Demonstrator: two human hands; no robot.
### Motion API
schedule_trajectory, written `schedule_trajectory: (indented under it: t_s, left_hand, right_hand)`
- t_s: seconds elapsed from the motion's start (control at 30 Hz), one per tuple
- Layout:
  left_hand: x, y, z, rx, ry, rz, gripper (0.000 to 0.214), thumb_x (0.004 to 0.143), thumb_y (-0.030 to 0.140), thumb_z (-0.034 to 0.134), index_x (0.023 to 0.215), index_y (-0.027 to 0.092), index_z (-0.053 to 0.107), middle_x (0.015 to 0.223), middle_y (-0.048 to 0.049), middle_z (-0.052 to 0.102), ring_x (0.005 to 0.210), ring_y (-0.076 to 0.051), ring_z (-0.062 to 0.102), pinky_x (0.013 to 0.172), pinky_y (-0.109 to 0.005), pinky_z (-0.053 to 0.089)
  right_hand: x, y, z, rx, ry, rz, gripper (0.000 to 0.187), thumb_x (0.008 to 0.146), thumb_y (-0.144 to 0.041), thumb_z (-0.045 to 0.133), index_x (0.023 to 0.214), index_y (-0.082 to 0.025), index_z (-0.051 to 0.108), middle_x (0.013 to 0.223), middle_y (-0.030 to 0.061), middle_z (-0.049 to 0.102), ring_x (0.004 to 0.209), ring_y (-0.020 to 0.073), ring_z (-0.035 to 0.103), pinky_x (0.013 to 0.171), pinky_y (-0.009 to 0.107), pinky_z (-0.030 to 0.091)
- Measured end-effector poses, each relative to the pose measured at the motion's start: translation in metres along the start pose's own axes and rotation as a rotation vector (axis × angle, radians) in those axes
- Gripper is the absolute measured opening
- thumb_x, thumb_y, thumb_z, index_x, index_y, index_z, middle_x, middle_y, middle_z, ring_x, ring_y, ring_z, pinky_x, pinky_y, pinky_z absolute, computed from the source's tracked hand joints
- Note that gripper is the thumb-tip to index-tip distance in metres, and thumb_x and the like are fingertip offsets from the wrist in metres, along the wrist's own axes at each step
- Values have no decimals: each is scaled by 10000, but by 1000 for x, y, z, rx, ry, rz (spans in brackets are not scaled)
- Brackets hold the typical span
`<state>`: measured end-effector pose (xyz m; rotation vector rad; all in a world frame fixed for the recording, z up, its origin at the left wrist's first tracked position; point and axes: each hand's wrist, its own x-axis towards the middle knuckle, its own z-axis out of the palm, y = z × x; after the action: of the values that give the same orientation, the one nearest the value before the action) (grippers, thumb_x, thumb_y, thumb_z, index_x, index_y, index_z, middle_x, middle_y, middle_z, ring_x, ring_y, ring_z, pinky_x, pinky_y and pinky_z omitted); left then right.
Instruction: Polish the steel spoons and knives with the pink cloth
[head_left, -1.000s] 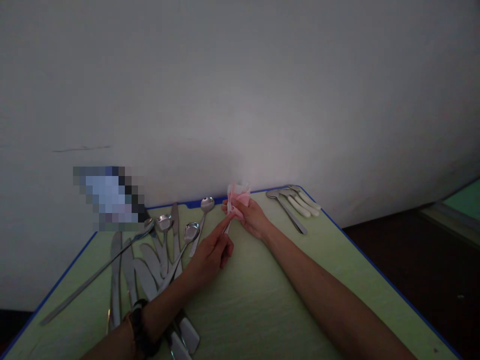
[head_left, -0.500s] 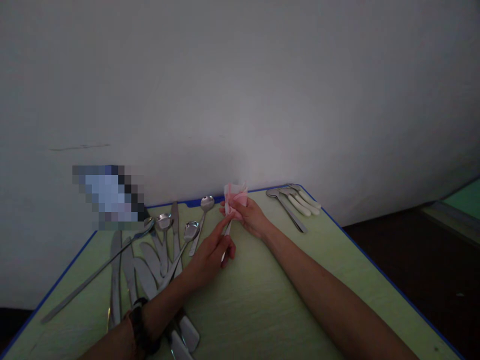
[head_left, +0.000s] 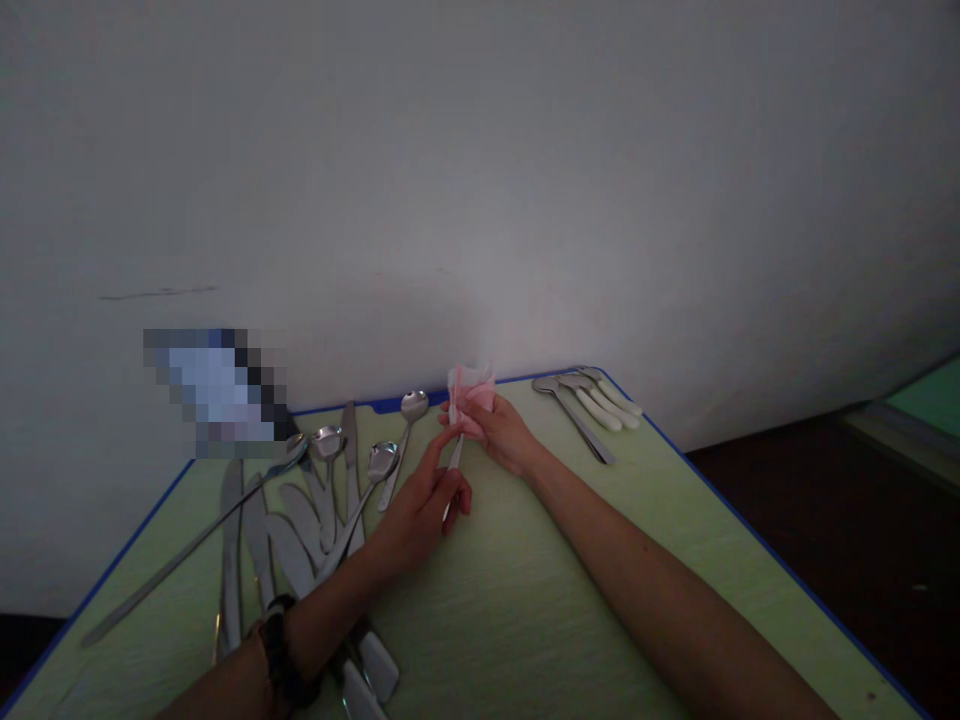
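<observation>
My left hand (head_left: 429, 500) is closed around the slim metal handle (head_left: 456, 455) of a piece of cutlery, its index finger stretched up along it. The far end of that piece is hidden inside a crumpled pink and white cloth or tissue (head_left: 474, 388). My right hand (head_left: 506, 437) pinches this wrap around the hidden end, just above the left fingers. Close by on the left lies a spoon (head_left: 414, 405), with a square-bowled spoon (head_left: 383, 460) nearer to my left wrist.
Several table knives (head_left: 232, 550) and a long-handled spoon (head_left: 195, 545) lie on the green table's (head_left: 525, 640) left side, partly under my left forearm. Right of my hands are a metal spoon (head_left: 574, 420) and white-handled cutlery (head_left: 600, 410). A blurred-out device (head_left: 214, 390) leans against the wall (head_left: 480, 180).
My left index finger has shifted slightly left and down, so more of the metal handle shows. The right hand and the wrap stay nearly in place.
</observation>
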<state>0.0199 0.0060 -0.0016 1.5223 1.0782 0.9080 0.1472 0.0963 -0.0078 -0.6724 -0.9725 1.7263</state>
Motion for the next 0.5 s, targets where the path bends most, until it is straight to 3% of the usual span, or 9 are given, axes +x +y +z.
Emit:
schedule_trajectory:
  t_s: [0.5]
  left_hand:
    - [1, -4, -1, -6, 1, -16, 526, 916, 315, 349, 1399, 174, 195, 644, 47, 525, 441, -82, 394, 448, -211, 318]
  right_hand:
    - [0, -1, -1, -42, -4, 4, 309, 645, -356, 725, 863, -156, 637, 813, 39, 704, 698, 147, 653, 700, 268, 502]
